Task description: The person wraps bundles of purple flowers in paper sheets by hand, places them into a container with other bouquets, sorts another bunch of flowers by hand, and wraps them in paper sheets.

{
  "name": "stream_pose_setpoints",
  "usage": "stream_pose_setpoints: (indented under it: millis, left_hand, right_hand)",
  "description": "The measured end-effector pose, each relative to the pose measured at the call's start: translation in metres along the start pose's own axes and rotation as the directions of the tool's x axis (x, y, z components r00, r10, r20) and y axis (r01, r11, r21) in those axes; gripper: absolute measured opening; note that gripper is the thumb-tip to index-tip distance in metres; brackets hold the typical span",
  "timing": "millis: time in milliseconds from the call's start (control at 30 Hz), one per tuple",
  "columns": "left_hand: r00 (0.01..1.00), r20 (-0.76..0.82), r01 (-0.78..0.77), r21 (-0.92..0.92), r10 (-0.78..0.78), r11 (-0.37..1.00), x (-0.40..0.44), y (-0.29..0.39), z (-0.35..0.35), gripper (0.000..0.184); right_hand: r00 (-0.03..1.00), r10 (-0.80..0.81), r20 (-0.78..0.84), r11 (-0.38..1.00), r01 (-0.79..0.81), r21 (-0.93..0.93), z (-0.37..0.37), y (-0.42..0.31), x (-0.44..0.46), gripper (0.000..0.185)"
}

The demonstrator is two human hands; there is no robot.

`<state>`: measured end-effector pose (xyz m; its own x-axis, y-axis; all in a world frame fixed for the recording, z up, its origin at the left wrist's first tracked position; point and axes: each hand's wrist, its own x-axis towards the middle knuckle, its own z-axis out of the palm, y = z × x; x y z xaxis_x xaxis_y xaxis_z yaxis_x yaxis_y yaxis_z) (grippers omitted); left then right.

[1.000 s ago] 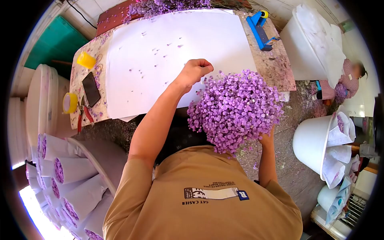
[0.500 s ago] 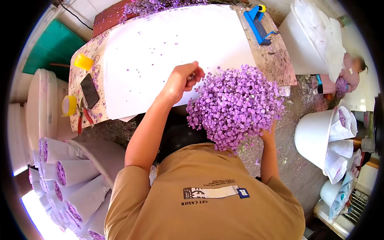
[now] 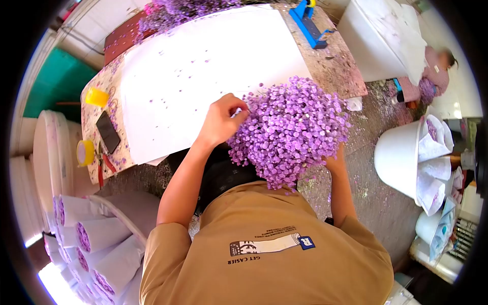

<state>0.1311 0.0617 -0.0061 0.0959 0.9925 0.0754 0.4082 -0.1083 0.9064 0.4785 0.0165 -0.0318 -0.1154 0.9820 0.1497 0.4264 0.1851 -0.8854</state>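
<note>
A full, round bunch of small purple flowers [image 3: 290, 132], like dyed baby's breath, is held up in front of my chest. My right hand [image 3: 334, 160] is under its right side, gripping it from below; the stems and most of the fingers are hidden by the blooms. At the bunch's upper left edge is my left hand [image 3: 222, 121], its fingers curled and thumb tip against the outer blooms. Whatever is pinched there is too small to make out. Beyond the hands, a large white paper sheet [image 3: 203, 76] lies on the worktable [image 3: 338, 71], scattered with loose purple petals.
A blue tape dispenser [image 3: 307, 25], yellow tape rolls [image 3: 85, 152], a phone [image 3: 108, 132] and red-handled pliers [image 3: 108, 165] lie on the table. Paper-wrapped bunches [image 3: 104, 234] fill a left container. White buckets [image 3: 399, 160] stand right; another person [image 3: 434, 71] sits beyond.
My left hand has moved from above the sheet, slightly down, to the edge of the bunch. The bunch has shifted a little left in view, and the whole view has turned slightly.
</note>
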Motion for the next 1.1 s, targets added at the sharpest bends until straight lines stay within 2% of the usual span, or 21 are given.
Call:
stream_pose_setpoints:
  millis: [33, 67, 100, 167, 200, 233, 300, 367, 433, 467, 500, 567, 700, 833, 867, 900, 933, 967, 1033, 1067, 1100]
  left_hand:
    - [0.997, -0.051, 0.048, -0.138, -0.055, 0.989, 0.000, -0.002, 0.002, 0.010]
    - [0.976, -0.060, 0.178, -0.352, -0.212, 0.919, 0.001, 0.007, 0.000, 0.010]
    - [0.941, 0.094, 0.304, -0.653, -0.324, 0.694, 0.005, 0.004, -0.007, 0.014]
    - [0.946, 0.130, 0.271, -0.818, -0.296, 0.507, 0.005, 0.020, -0.008, 0.021]
    - [0.940, 0.190, 0.313, -0.809, -0.282, 0.497, 0.007, 0.029, -0.008, 0.032]
    - [0.940, 0.197, 0.316, -0.808, -0.278, 0.497, 0.008, 0.040, -0.007, 0.032]
    - [0.902, 0.351, 0.430, -0.768, -0.250, 0.474, 0.010, 0.072, -0.001, 0.034]
    - [0.887, 0.422, 0.444, -0.666, -0.188, 0.599, 0.015, 0.087, 0.008, 0.028]
    - [0.932, 0.351, 0.228, -0.374, -0.090, 0.899, 0.016, 0.106, 0.020, 0.021]
    - [0.961, 0.270, 0.037, -0.309, 0.050, 0.950, 0.019, 0.105, 0.029, 0.015]
    - [0.960, 0.274, 0.035, -0.308, 0.053, 0.951, 0.019, 0.104, 0.034, 0.015]
    - [0.962, 0.244, -0.122, -0.018, 0.122, 0.992, 0.018, 0.107, 0.039, 0.014]
    - [0.930, 0.198, -0.348, 0.195, 0.310, 0.917, 0.019, 0.101, 0.044, 0.009]
    - [0.949, 0.122, -0.296, 0.020, 0.292, 0.955, 0.020, 0.093, 0.047, 0.007]
    - [0.980, 0.153, -0.094, -0.203, 0.127, 0.975, 0.024, 0.096, 0.043, 0.008]
    - [0.975, 0.221, 0.121, -0.405, -0.032, 0.906, 0.026, 0.099, 0.040, 0.010]
    - [0.926, 0.345, 0.348, -0.624, -0.152, 0.700, 0.026, 0.103, 0.036, 0.012]
    - [0.926, 0.347, 0.348, -0.624, -0.151, 0.700, 0.028, 0.110, 0.033, 0.012]
    - [0.915, 0.383, 0.308, -0.468, -0.124, 0.828, 0.031, 0.117, 0.032, 0.015]
    - [0.967, 0.218, -0.053, -0.343, 0.135, 0.938, 0.032, 0.113, 0.044, 0.012]
    - [0.966, 0.220, -0.054, -0.345, 0.137, 0.937, 0.031, 0.109, 0.049, 0.012]
  right_hand:
    - [1.000, 0.010, -0.004, 1.000, -0.010, 0.009, 0.000, 0.001, 0.000, 0.054]
    - [1.000, 0.020, -0.008, 1.000, -0.020, 0.018, 0.000, 0.002, -0.001, 0.057]
    - [0.999, 0.031, -0.012, 0.999, -0.030, 0.027, 0.000, 0.003, -0.001, 0.059]
    - [0.999, 0.033, 0.007, 0.999, -0.033, 0.002, -0.001, 0.014, -0.003, 0.063]
    - [0.999, -0.018, 0.046, 0.995, 0.022, -0.094, -0.002, 0.011, 0.002, 0.067]
    - [0.999, -0.015, 0.038, 0.995, 0.019, -0.097, -0.003, 0.007, 0.003, 0.067]
    - [0.995, 0.071, 0.071, 0.995, -0.075, 0.063, -0.001, 0.003, 0.003, 0.069]
    - [0.998, 0.038, 0.057, 0.995, -0.043, 0.085, 0.000, 0.000, 0.003, 0.070]
    - [0.995, 0.070, 0.068, 0.984, -0.080, 0.157, 0.000, -0.007, 0.003, 0.072]
    - [0.994, 0.080, 0.069, 0.979, -0.091, 0.180, 0.000, -0.010, 0.003, 0.073]
    - [0.994, 0.091, 0.066, 0.980, -0.101, 0.173, 0.000, -0.011, 0.003, 0.074]
    - [0.993, 0.102, 0.056, 0.980, -0.110, 0.168, -0.001, -0.013, 0.004, 0.075]
    - [0.993, 0.083, 0.083, 0.990, -0.092, 0.103, -0.001, -0.003, 0.006, 0.075]
    - [0.995, 0.061, 0.081, 0.994, -0.068, 0.084, 0.000, 0.007, 0.005, 0.077]
    - [0.993, 0.078, 0.093, 0.993, -0.085, 0.078, 0.000, 0.006, 0.005, 0.078]
    - [0.993, 0.079, 0.089, 0.993, -0.087, 0.079, 0.000, 0.006, 0.005, 0.078]
    - [0.992, 0.084, 0.094, 0.996, -0.087, 0.027, -0.001, 0.007, 0.005, 0.078]
    - [0.991, 0.090, 0.100, 0.996, -0.087, -0.026, -0.001, 0.004, 0.006, 0.078]
    - [0.988, 0.108, 0.114, 0.994, -0.108, 0.000, -0.002, -0.004, 0.008, 0.077]
    - [0.983, 0.125, 0.131, 0.991, -0.129, 0.026, -0.001, -0.008, 0.010, 0.077]
    - [0.984, 0.125, 0.129, 0.991, -0.129, 0.024, 0.000, -0.008, 0.011, 0.077]
